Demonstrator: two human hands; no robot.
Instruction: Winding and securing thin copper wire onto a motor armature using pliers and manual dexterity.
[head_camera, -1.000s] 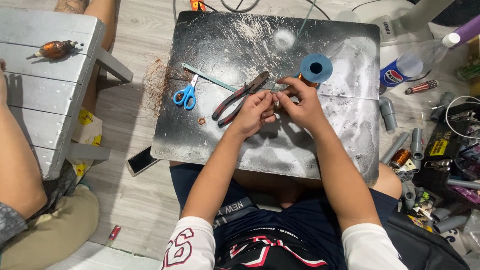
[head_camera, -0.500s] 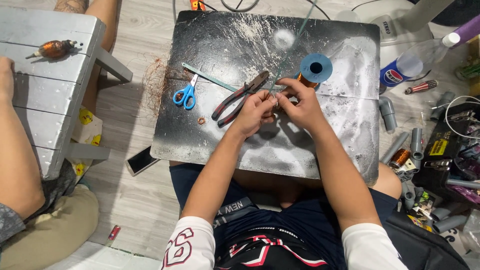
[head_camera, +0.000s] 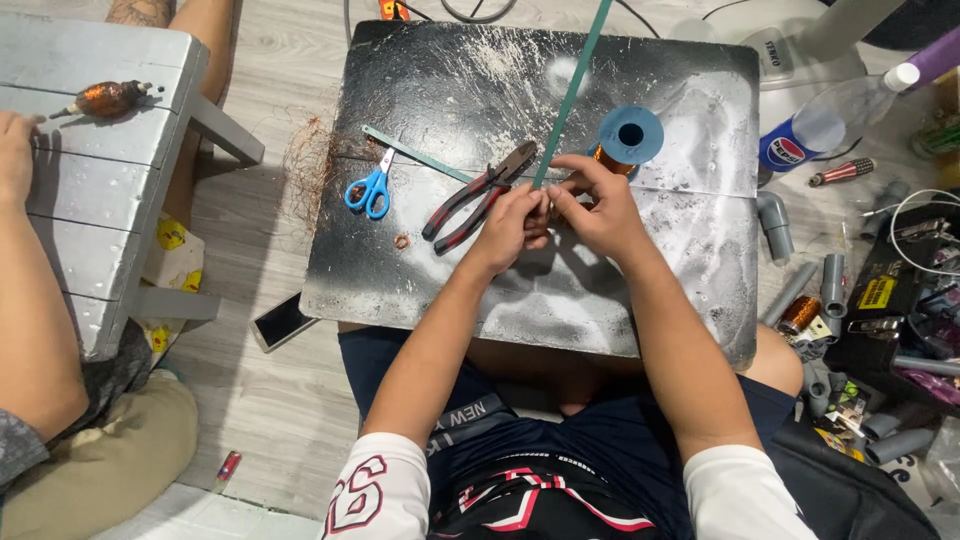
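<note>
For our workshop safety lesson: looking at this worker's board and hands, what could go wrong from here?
1. The pliers lie right beside the left hand; a nudge could knock them off the black board.
2. The spool of copper wire stands loose by the right hand; a tug on the wire might topple or roll it.
3. The blue scissors lie unguarded within arm's sweep.

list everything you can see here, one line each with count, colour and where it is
board: 1, black, scuffed white, across the lap
green strip: 1, held in both hands, rising up
spool: 1, blue, copper wire, above the hands
pliers: 1, red-black, left of the hands
scissors: 1, blue handles, board left
bottle: 1, clear, floor right
pipe pieces: several, grey, floor right
wound coil: 1, copper, grey bench
phone: 1, floor
other person's arm: 1, far left
left hand: pinching strip
right hand: pinching strip
</note>
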